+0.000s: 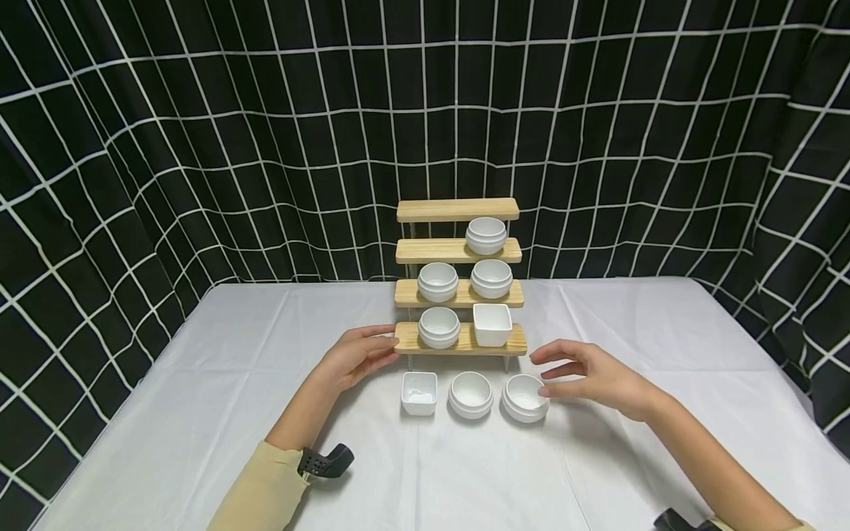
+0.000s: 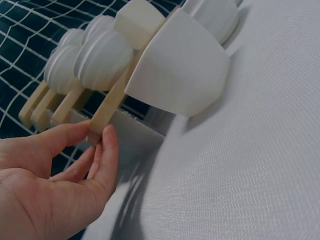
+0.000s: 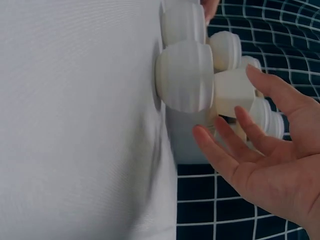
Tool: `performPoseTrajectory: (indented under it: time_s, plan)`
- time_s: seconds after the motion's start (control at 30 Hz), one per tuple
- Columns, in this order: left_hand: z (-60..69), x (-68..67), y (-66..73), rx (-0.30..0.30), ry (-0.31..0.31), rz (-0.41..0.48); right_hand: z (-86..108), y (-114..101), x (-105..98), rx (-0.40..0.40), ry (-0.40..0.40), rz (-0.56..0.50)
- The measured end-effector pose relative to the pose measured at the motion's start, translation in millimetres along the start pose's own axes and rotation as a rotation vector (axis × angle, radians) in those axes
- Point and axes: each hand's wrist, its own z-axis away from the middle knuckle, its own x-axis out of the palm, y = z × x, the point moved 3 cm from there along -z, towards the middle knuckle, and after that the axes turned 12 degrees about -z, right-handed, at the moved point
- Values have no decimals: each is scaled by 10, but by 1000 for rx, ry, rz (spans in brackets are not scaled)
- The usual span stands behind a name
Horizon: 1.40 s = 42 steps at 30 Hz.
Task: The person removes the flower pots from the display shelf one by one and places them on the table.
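A tiered wooden stand point(image 1: 412, 339) carries white bowls on its lower three steps. At the left end of its lowest step, my left hand point(image 1: 355, 356) pinches the board point(image 2: 107, 107) between thumb and fingers. My right hand point(image 1: 598, 376) hovers beside the stand's right end with its fingers spread and loosely bent, nothing in its grasp. Near its thumb is a round bowl point(image 1: 524, 399) on the table. In the right wrist view, the fingers of my right hand point(image 3: 270, 150) are apart from the square bowl point(image 3: 234, 92) on the lowest step.
In front of the stand, a small square dish point(image 1: 419, 393) and another round bowl point(image 1: 471, 395) stand on the white cloth point(image 1: 199, 413). The top board point(image 1: 458, 209) bears nothing. A black curtain with a white grid point(image 1: 299, 147) hangs behind.
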Motion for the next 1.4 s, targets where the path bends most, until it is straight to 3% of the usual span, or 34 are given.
performPoseTrajectory:
  time_s: [1.4]
  plan:
    - [9,-1,1,2,1,-5,80,-213,-147,-26,131,70]
